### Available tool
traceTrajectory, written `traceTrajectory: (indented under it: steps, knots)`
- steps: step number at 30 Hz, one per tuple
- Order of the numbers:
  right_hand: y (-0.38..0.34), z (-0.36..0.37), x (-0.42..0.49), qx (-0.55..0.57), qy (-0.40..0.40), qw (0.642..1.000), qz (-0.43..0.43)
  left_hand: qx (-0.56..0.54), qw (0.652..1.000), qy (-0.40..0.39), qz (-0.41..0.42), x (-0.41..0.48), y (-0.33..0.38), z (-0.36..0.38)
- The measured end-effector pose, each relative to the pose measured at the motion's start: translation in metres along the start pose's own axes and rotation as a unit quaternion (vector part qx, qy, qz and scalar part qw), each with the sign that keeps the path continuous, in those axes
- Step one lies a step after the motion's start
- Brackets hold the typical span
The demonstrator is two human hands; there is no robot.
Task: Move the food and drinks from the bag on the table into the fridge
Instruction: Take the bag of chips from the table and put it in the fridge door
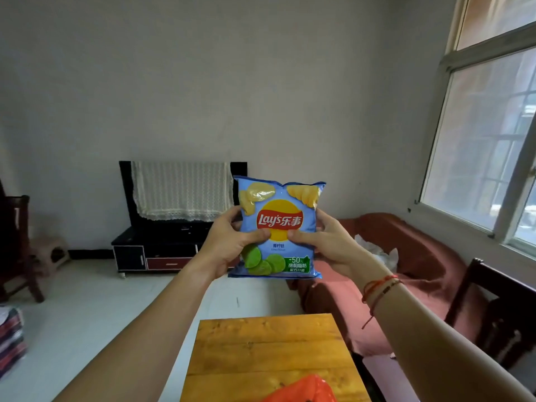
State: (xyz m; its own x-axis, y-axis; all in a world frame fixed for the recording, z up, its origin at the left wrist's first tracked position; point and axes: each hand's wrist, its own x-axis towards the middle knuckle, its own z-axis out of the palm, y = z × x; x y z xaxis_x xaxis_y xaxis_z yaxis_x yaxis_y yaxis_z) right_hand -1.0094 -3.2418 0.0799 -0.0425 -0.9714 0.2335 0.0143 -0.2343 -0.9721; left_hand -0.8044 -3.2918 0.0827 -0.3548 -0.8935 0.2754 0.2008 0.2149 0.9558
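Blue crisp packet [278,227] hangs clear of the table [261,343], our left hand [232,245] and right hand [327,242] gripping its sides. No fridge visible; we judge stowing unfinished.

Readable print is all on the chip bag [278,227]. Ctr, a bit toward 12: red banner across a yellow disc, white "Lay's" + "乐事". Just under the disc, toward 6: small blue "青柠味", w/ a tiny Latin line beneath, approx. "Lime Flavor" but too faint to be sure. At 5: green badge, white "-50%", then "饱和脂肪" below it. Badge's last line is too small to read.
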Motion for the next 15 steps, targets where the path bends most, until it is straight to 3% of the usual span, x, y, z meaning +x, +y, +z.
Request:
traceTrajectory:
  steps: [15]
  knots:
    - [0.012, 0.051, 0.036, 0.006, -0.107, 0.994, 0.006, 0.049, 0.995, 0.092, 0.008, -0.022, 0.003, -0.058]
